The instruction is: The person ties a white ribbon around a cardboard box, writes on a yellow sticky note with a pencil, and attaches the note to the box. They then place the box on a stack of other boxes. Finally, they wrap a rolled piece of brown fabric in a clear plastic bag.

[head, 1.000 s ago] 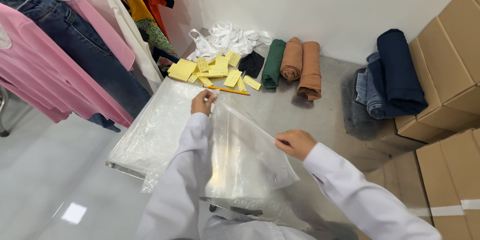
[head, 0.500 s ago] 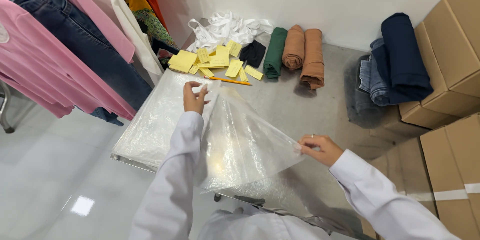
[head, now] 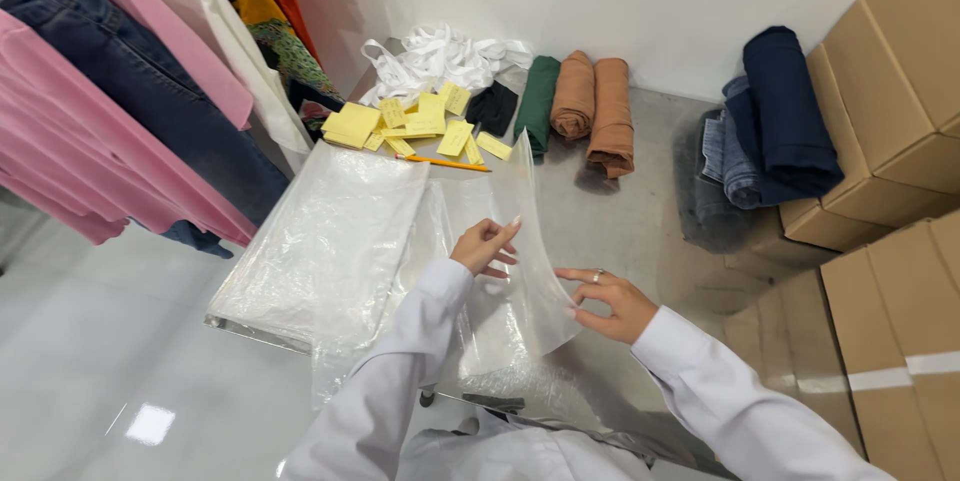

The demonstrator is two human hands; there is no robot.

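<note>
I hold a clear plastic bag (head: pixel 528 241) upright over the grey table (head: pixel 640 211), seen nearly edge-on. My left hand (head: pixel 484 246) pinches its left side near the top. My right hand (head: pixel 612 303) grips its lower right edge, a ring on one finger. Both arms wear white sleeves. A stack of flat clear plastic bags (head: pixel 325 241) lies on the table just left of my left hand.
Yellow paper slips (head: pixel 410 123) and a pencil (head: pixel 445 163) lie at the back, beside white straps (head: pixel 440 56) and rolled green, brown and black garments (head: pixel 580 106). Folded denim (head: pixel 760 131) lies right, by cardboard boxes (head: pixel 890 141). Hanging clothes (head: pixel 110 111) fill the left.
The bag has turned from spread wide between my hands to nearly edge-on. My left hand came down and nearer; my right hand moved in toward it.
</note>
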